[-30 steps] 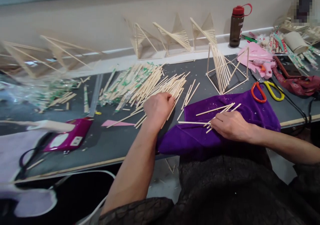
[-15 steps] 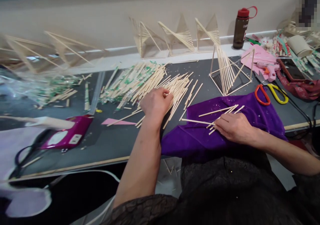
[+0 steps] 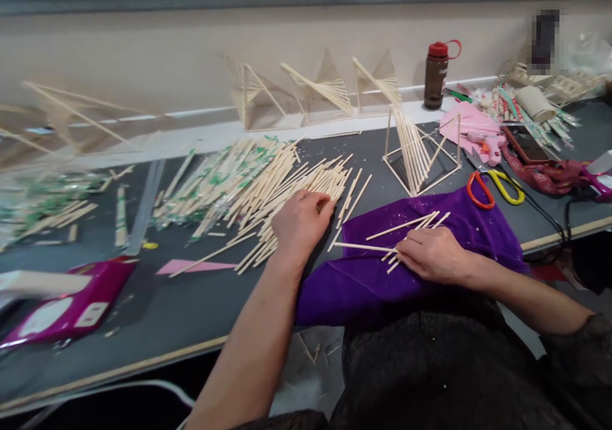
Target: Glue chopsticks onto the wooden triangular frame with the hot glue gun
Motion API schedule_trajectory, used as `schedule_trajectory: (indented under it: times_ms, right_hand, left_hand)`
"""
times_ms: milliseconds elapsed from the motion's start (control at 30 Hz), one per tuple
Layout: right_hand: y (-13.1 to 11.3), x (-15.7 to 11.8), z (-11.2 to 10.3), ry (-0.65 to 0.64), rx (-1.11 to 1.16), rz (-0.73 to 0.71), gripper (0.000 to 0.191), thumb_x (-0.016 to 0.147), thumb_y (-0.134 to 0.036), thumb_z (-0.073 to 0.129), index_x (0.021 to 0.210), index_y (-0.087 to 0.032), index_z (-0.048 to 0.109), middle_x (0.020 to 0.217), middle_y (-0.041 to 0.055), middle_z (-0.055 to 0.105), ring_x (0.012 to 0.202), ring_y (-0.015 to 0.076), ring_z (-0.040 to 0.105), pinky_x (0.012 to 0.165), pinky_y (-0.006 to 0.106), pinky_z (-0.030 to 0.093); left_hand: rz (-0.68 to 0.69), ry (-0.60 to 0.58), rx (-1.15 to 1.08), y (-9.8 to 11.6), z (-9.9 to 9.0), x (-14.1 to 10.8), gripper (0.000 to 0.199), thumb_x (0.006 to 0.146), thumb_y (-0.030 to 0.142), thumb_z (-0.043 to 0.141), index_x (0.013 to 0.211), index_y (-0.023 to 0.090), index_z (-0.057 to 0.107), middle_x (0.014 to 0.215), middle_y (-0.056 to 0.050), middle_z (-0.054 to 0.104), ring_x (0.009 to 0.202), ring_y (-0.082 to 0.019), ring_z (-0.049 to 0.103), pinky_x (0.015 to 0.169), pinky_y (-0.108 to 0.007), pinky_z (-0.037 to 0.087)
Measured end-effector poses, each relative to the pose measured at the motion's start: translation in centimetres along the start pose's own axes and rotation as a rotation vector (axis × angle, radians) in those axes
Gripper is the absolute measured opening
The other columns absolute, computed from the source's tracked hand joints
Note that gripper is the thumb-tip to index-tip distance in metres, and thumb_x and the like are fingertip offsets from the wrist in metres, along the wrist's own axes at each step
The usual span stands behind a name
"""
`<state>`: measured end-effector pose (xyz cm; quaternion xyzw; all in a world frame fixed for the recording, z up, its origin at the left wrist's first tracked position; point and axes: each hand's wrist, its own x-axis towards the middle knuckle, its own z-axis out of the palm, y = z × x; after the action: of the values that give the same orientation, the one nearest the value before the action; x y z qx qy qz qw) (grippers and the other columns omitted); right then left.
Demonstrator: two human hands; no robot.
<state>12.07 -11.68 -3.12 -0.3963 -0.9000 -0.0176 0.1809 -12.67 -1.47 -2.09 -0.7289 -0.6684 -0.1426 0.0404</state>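
My left hand point(image 3: 302, 226) is at the right side of a heap of bare wooden chopsticks point(image 3: 282, 191), fingers curled in; whatever they hold is hidden. Over a purple cloth point(image 3: 344, 283), my right hand point(image 3: 433, 254) is closed on several chopsticks point(image 3: 366, 247), one of which points left past the cloth's edge. Another chopstick point(image 3: 401, 226) lies on the cloth just beyond those fingers. Behind the cloth stands a frame of glued sticks point(image 3: 414, 152) with a fan of slanting sticks across it. A few loose chopsticks point(image 3: 354, 197) lie between the heap and the cloth.
Wrapped chopsticks point(image 3: 210, 181) lie left of the heap. Similar stick frames point(image 3: 318, 92) line the wall beside a brown bottle point(image 3: 436, 76). Scissors point(image 3: 480, 191) and a pink glue gun point(image 3: 488, 143) are at right, a magenta packet point(image 3: 71, 296) at left.
The camera has turned, so the table appears shifted left and lower. My left hand has moved a little right relative to the heap. My right hand keeps its grip at the same place on the cloth.
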Motion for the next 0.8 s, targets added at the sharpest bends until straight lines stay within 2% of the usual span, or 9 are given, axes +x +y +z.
schedule_trajectory:
  times_ms: [200,500,800]
  right_hand:
    - [0.0,0.2,-0.4,-0.076,0.007,0.037,0.033,0.099,-0.027,0.039,0.085,-0.015,0.067,0.077,0.0045,0.066,0.064,0.0127,0.053,0.056,0.030,0.023]
    - [0.2,-0.1,-0.1,-0.037,0.039,0.051,0.031,0.097,-0.026,0.040,0.084,-0.016,0.067,0.074,0.0046,0.064,0.064,0.0123,0.052,0.057,0.029,0.025]
    - [0.8,-0.1,0.0,0.014,0.053,0.080,0.034,0.097,-0.028,0.041,0.081,-0.016,0.068,0.074,0.0044,0.067,0.066,0.0123,0.056,0.058,0.027,0.028]
  left_hand:
    - [0.004,0.020,0.064,0.3,0.0,0.1,0.041,0.092,0.043,0.042,0.103,0.019,0.073,0.107,-0.013,0.070,0.100,-0.031,0.063,0.071,-0.038,0.044]
    - [-0.009,0.006,0.069,0.3,0.4,0.0,0.040,0.092,0.045,0.042,0.105,0.022,0.072,0.105,-0.012,0.069,0.100,-0.030,0.062,0.073,-0.036,0.043]
    - [-0.001,0.130,-0.024,-0.1,1.0,0.3,0.042,0.093,0.041,0.039,0.102,0.022,0.075,0.110,-0.011,0.069,0.110,-0.031,0.052,0.084,-0.039,0.041]
